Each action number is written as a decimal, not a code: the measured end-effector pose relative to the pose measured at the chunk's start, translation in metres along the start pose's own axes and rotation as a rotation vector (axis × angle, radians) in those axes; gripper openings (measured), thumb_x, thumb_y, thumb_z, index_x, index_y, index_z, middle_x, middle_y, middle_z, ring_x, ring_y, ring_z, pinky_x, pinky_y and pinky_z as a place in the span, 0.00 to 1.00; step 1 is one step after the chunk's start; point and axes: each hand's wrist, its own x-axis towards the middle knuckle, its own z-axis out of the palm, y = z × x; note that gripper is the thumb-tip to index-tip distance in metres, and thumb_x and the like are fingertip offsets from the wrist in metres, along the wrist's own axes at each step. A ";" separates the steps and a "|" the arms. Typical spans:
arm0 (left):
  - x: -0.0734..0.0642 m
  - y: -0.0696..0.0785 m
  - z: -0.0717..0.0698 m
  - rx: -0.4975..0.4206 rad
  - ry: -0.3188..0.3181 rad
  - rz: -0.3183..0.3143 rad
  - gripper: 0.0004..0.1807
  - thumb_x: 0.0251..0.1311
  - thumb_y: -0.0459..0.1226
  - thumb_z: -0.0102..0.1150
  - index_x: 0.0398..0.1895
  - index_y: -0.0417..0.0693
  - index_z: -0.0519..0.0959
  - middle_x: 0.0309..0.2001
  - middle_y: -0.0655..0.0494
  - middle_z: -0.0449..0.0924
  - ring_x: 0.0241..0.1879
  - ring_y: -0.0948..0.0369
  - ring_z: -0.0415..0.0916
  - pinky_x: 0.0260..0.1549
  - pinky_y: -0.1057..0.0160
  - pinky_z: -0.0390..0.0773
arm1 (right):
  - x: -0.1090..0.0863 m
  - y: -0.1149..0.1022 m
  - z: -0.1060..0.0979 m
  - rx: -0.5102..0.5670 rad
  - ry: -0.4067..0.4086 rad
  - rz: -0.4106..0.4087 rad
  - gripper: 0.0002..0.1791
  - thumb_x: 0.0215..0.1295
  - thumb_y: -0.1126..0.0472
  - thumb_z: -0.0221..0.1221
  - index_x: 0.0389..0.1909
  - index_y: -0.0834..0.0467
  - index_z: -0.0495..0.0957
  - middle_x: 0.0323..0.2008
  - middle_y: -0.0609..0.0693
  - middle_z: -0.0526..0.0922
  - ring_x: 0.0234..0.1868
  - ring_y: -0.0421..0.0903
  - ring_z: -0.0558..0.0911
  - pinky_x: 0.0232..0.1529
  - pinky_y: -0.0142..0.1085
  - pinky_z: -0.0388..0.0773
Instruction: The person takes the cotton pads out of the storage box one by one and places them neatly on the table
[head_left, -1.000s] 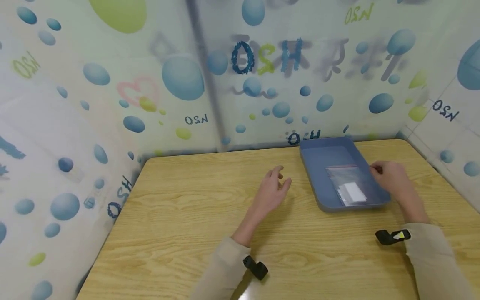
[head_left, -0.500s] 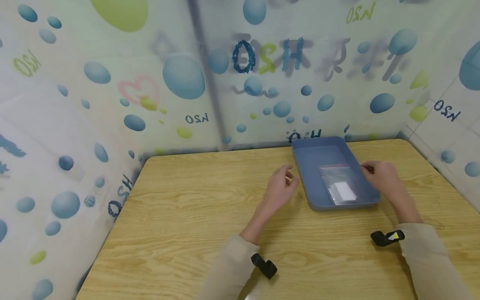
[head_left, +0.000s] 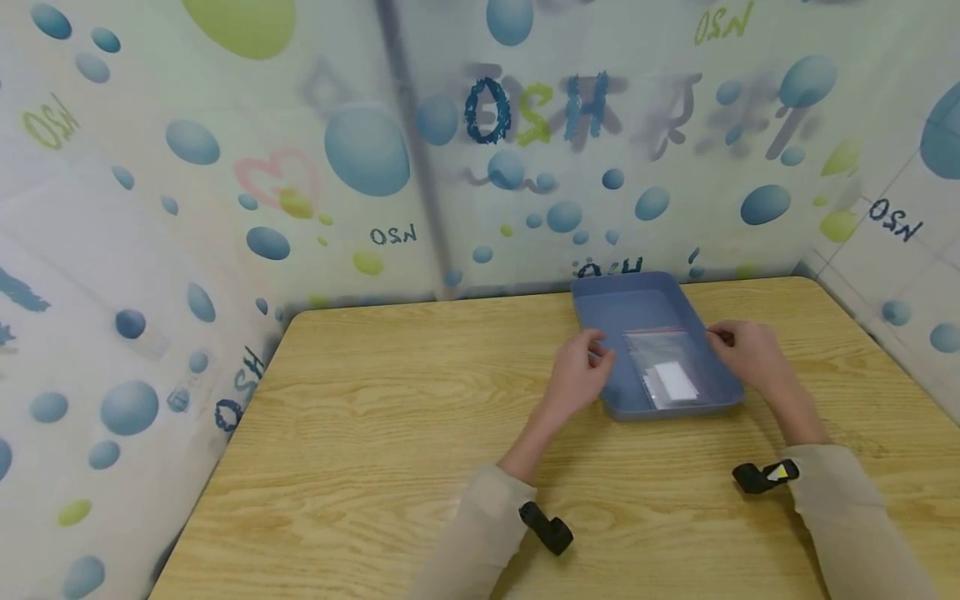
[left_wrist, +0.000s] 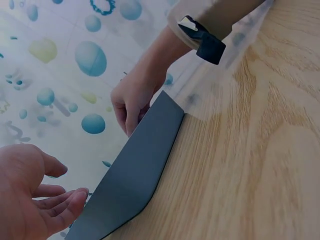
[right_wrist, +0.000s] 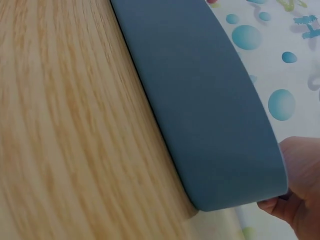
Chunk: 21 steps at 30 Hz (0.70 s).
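Observation:
A blue-grey rectangular tray (head_left: pixel 626 302) lies on the wooden table, with a clear zip bag (head_left: pixel 651 344) inside it. White flat pieces (head_left: pixel 675 381) show within the bag. My right hand (head_left: pixel 750 354) pinches the tray's right rim between thumb and fingers; the right wrist view shows that hand (right_wrist: pixel 304 182) at the rim too. At the left side is my left hand (head_left: pixel 579 373), its fingers loosely bent and overlapping the left rim. In the left wrist view, the left hand's fingertips (left_wrist: pixel 75 205) are right at the rim, thumb apart from them.
The wooden table (head_left: pixel 375 417) extends to the left and in front of the tray. A patterned curtain (head_left: pixel 465 183) with blue and green spots stands right behind the table, close to the tray's far edge, and hangs along both sides.
The tray has slid left across the table with the bag in it, my right hand moving along at its right rim. My left hand has moved right, up to the left rim.

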 end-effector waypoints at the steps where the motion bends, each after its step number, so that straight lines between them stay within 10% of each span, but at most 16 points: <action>1: 0.000 0.000 0.001 -0.003 0.002 -0.003 0.18 0.71 0.34 0.58 0.59 0.33 0.76 0.41 0.48 0.82 0.35 0.63 0.79 0.31 0.72 0.77 | 0.000 -0.001 0.000 0.002 0.003 -0.002 0.11 0.69 0.69 0.59 0.41 0.77 0.82 0.32 0.67 0.84 0.31 0.59 0.82 0.31 0.49 0.77; 21: 0.007 0.011 0.026 -0.013 -0.042 -0.129 0.20 0.70 0.36 0.58 0.60 0.35 0.75 0.40 0.52 0.83 0.36 0.64 0.80 0.32 0.71 0.77 | 0.002 -0.011 0.007 0.020 -0.013 0.013 0.12 0.70 0.69 0.58 0.42 0.78 0.81 0.34 0.69 0.84 0.32 0.60 0.82 0.34 0.54 0.79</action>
